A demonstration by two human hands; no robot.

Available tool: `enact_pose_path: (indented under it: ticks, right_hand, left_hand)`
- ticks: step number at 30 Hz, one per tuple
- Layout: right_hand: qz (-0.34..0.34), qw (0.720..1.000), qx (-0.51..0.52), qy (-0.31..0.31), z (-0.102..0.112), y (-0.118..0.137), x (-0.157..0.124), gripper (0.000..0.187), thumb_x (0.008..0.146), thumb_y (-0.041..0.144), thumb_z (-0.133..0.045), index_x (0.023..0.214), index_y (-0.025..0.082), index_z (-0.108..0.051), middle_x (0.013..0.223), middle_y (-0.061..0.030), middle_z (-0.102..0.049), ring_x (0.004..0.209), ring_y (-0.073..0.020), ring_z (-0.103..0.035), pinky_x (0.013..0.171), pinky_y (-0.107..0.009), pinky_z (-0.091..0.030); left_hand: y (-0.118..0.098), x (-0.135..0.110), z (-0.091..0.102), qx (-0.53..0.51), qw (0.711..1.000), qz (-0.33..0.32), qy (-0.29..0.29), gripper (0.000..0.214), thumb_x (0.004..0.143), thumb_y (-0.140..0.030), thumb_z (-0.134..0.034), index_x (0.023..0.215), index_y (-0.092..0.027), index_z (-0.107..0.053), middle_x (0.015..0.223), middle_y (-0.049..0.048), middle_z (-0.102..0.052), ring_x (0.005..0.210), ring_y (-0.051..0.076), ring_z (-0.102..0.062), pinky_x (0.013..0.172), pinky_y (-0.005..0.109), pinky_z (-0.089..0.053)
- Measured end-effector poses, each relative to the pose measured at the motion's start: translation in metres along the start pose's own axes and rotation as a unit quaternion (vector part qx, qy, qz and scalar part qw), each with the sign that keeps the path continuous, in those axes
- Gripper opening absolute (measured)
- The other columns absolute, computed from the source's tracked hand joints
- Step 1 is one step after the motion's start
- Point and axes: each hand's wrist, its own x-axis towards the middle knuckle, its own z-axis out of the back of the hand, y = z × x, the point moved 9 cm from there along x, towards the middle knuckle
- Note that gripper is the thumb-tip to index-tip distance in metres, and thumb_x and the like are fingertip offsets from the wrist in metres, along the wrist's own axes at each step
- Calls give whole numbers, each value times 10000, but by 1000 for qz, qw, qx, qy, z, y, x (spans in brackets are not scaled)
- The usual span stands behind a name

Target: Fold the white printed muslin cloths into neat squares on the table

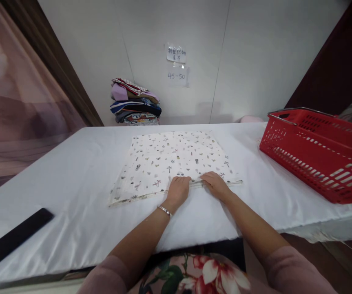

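A folded white cloth [163, 157] with small printed palms, flamingos and other motifs lies flat in the middle of the table, its layers showing along the near edge. My left hand [178, 190], with a silver bracelet at the wrist, grips that near edge around its middle, fingers curled over the top. Just to the right, my right hand [215, 183] has its fingers closed on the same edge. A short stretch of the edge shows between the two hands. My thumbs are mostly hidden.
White cloth covers the table [80, 171]. A red plastic basket [313, 155] with metal handles stands at the right. At the left front lies a long black flat object [16, 239]. Folded fabrics [136, 102] are stacked behind the table, and paper signs [177, 75] hang on the wall.
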Motion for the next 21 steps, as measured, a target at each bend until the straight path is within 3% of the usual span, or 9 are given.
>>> enact_pose_path:
  ticks: [7,15,21]
  right_hand:
    - [-71,997,-30,8,-5,-16,-4,200,890,180,-426,1014,188,-583,914,-76,-638,837,-210,-556,745,-349,-436]
    - [-96,995,-36,24,-7,-18,-3,133,868,154,-442,894,190,-567,828,-49,-608,779,-190,-526,704,-305,-394]
    - [-93,995,-12,27,-2,-14,-4,134,857,144,-458,882,183,-584,843,-57,-617,791,-184,-535,726,-305,-398]
  left_hand:
    - [-18,2,-4,-2,998,-64,-17,200,856,-111,-446,927,-199,-611,1249,69,-528,1097,230,-479,867,383,-388]
    - [-26,17,-14,23,996,-86,6,179,875,-168,-468,823,-179,-639,1190,64,-568,1064,235,-482,840,397,-389]
    - [-34,8,-10,5,994,-108,-31,192,889,-123,-415,889,-162,-603,1154,55,-565,1100,202,-454,885,358,-378]
